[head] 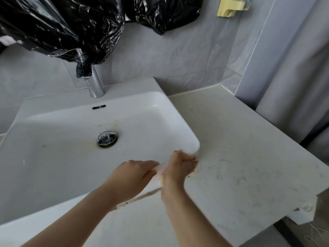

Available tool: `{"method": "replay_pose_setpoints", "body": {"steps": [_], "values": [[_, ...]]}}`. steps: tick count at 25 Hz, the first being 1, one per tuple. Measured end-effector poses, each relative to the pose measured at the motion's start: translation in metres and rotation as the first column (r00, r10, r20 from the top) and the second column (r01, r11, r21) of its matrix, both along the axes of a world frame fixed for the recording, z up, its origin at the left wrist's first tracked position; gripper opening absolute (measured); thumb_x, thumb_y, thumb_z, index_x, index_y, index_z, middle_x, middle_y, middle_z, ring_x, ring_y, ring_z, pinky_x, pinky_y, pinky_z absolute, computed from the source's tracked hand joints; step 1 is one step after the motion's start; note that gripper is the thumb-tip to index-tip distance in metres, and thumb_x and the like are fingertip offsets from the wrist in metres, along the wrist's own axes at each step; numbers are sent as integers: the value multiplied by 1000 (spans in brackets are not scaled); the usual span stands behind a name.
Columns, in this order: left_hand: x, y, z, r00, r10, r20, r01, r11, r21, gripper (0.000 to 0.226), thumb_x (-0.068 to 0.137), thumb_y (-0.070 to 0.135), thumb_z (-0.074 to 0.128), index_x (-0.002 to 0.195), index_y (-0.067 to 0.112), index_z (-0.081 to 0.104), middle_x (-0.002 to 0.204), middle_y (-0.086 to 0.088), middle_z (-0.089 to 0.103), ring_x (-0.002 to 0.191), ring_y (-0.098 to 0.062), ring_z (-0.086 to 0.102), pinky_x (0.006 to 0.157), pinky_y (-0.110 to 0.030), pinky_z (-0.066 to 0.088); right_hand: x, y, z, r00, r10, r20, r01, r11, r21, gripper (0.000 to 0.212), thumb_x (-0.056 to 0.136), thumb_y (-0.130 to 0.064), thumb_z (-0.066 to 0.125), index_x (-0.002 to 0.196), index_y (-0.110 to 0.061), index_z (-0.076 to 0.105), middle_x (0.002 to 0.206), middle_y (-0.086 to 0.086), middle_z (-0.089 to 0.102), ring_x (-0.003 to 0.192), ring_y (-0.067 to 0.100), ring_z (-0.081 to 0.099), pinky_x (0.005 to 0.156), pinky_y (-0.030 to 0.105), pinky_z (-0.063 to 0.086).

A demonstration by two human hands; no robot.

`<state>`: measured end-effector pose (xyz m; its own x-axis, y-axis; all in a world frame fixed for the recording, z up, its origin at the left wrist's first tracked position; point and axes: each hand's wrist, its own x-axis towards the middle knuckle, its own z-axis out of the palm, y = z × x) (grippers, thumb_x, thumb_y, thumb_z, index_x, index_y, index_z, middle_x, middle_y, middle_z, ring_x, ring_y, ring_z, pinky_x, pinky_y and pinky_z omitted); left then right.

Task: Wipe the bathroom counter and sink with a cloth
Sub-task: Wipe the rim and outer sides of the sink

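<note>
Right-hand grip is curled tight around one end of a small whitish cloth, pressing it against the front right corner of the white rectangular ceramic sink, where the rim meets the counter. Left-hand grip pinches the cloth's other end between thumb and fingers, just beside the right hand, so only a short strip of fabric shows between the two. Motion blur hides the fingertips of the right hand; an orange-brown smear shows at them, and I cannot tell whether it is cloth or dirt. Both forearms reach in from the lower edge of the view, the left one crossing above the sink's front rim.

Along the seam between that front rim and the pale speckled stone counter runs a dark line of grime. Thin dark hair-like marks lie on the counter to the right of the hands. Inside the basin, yellowish stains sit around the round chrome drain plug, and a narrow overflow slot is cut in the back wall. A chrome tap rises from the rear ledge, its top draped by a crinkled black plastic bag. Behind, the grey tiled wall carries a pale yellow plastic holder.
</note>
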<state>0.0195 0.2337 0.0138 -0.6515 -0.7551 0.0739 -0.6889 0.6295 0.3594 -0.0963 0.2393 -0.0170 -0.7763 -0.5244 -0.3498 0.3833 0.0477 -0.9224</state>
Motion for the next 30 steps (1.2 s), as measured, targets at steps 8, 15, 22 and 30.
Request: {"method": "replay_pose_setpoints", "body": {"steps": [8, 15, 22, 30], "values": [[30, 1, 3, 995, -48, 89, 45, 998, 32, 50, 85, 53, 18, 118, 37, 52, 91, 7, 68, 86, -13, 60, 72, -25, 44, 45, -1, 2, 999, 2, -42, 1, 999, 55, 58, 74, -35, 47, 126, -15, 34, 130, 9, 37, 119, 28, 44, 107, 51, 34], [36, -2, 1, 994, -70, 83, 67, 997, 40, 28, 96, 33, 37, 121, 32, 50, 84, 10, 60, 88, -14, 57, 66, -23, 35, -14, -18, -8, 985, -168, -44, 172, 978, 116, 47, 75, -41, 48, 105, -5, 43, 115, 17, 54, 94, 27, 52, 94, 55, 43], [41, 1, 1, 998, -9, 62, 7, 1000, 30, 25, 96, 32, 37, 116, 31, 52, 87, 8, 61, 79, -12, 54, 69, -24, 39, -3, -18, -19, 999, -44, 19, 40, 987, 152, 56, 85, -33, 50, 125, 3, 38, 134, 24, 45, 115, 40, 51, 90, 57, 46], [59, 10, -13, 992, 104, 66, -97, 991, -95, 53, 82, 50, 18, 101, 22, 59, 78, 2, 65, 73, -22, 60, 59, -28, 39, 52, -11, -7, 983, -22, 184, -18, 976, 217, 66, 74, -24, 48, 135, -9, 27, 141, 11, 31, 122, 31, 42, 101, 49, 38]]}}
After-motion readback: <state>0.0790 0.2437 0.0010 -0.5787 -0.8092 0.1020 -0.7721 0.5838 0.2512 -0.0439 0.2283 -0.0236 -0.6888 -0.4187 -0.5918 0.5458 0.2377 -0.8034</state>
